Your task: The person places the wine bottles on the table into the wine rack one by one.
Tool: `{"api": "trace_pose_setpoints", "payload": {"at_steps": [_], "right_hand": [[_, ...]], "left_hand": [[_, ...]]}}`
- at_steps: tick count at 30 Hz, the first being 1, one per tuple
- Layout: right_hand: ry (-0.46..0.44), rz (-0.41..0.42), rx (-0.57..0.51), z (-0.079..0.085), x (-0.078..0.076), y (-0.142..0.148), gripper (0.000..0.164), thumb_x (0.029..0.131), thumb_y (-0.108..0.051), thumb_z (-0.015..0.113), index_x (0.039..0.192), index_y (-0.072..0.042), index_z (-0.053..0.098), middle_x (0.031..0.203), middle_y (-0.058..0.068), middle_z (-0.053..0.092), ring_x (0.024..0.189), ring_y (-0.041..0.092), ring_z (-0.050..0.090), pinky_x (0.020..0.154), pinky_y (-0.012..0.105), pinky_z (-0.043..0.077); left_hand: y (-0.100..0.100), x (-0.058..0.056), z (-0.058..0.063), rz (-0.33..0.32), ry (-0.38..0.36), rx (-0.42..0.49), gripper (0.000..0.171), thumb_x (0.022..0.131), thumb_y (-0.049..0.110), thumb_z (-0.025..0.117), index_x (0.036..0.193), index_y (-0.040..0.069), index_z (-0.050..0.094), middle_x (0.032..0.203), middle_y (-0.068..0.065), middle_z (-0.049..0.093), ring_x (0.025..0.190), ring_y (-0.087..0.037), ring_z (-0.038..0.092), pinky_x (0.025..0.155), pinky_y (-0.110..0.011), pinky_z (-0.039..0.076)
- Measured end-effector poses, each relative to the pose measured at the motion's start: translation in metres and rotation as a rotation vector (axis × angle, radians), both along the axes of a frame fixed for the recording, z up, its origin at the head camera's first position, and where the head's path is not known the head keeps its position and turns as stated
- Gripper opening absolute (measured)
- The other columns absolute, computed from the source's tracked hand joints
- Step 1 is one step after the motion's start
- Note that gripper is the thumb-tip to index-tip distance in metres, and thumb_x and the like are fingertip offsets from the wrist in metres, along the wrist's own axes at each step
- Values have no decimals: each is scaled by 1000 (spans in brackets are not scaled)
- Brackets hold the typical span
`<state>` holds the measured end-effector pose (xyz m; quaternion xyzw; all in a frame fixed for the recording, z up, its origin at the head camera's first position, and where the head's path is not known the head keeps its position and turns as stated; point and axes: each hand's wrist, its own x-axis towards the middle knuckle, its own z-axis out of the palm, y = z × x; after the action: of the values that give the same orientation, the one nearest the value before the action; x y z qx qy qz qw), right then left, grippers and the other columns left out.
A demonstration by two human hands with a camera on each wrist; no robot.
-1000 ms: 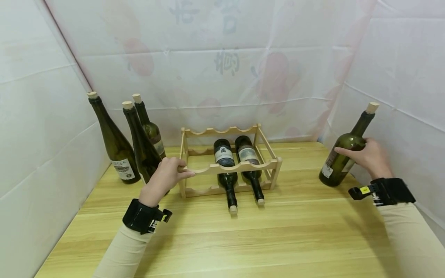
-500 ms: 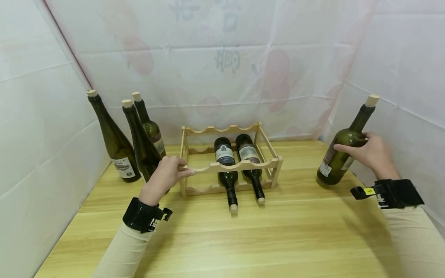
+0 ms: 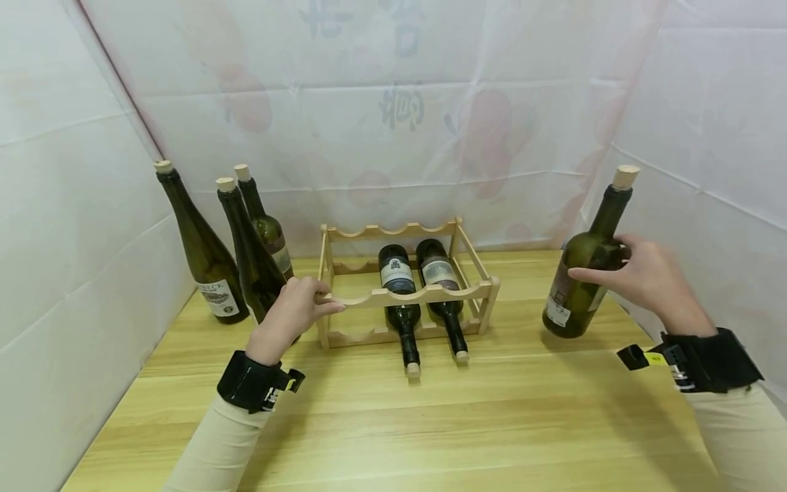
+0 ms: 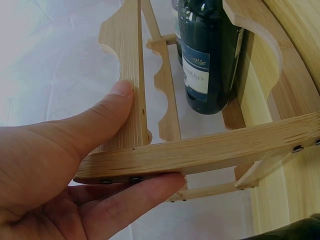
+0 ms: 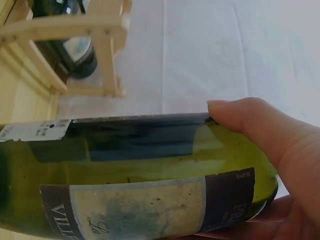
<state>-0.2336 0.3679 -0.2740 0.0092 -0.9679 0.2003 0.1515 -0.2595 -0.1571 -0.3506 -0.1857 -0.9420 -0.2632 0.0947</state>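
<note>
My left hand grips the front left upper corner of a wooden wine rack; in the left wrist view its thumb lies on the scalloped rail and its fingers are under the end bar. Two dark corked wine bottles lie in the rack's lower level, one with a white and dark blue label, the other nearer the right end, necks toward me. On the right, my right hand holds a green wine bottle round its upper body. This bottle is corked and leans right, its base close over the table.
Several corked bottles stand left of the rack: a tall labelled one, a dark one partly behind my left hand, and another farther back. White cloth walls enclose the wooden table at the back and sides.
My right hand has moved the green bottle left and a little toward me, and the bottle stands more upright. My left hand stays on the rack's corner.
</note>
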Motion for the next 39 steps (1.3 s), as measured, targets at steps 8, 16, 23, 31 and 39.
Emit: {"api": "trace_pose_setpoints", "payload": {"at_steps": [8,16,23,31,39], "right_hand": [[6,90,35,8,14,-22,83,67,-61,76,121,-2,53,88,15,65,69,25,55,52,35,42],[-33,177,21,9,24,-44,76,67,-59,77,120,-11,54,92,9,67,78,24,59,57,37,45],[-23,296,-18,10,32,-63,63,64,-54,81,115,-24,58,95,-3,65,81,16,62,65,37,49],[-83,456,46,11,42,-90,69,62,-60,79,113,-19,56,91,-4,68,80,9,63,67,36,52],[-132,570,-6,14,50,-116,70,59,-56,83,113,-18,59,96,-7,65,82,4,63,67,30,53]], "left_hand": [[-1,0,2,-11,44,-9,14,83,28,73,80,14,72,78,-2,70,61,-11,61,54,-28,51],[-1,-1,3,-8,37,-6,12,83,27,74,77,17,70,76,0,68,59,-9,59,54,-28,50],[-1,0,2,-6,26,-8,14,82,27,74,74,18,69,76,-1,68,60,-10,60,54,-28,49],[0,0,0,-11,28,-1,13,82,26,75,74,17,70,76,-1,68,61,-11,60,54,-29,50],[0,-1,-2,-4,25,-16,16,82,29,74,72,18,68,75,0,67,59,-10,58,53,-28,49]]}}
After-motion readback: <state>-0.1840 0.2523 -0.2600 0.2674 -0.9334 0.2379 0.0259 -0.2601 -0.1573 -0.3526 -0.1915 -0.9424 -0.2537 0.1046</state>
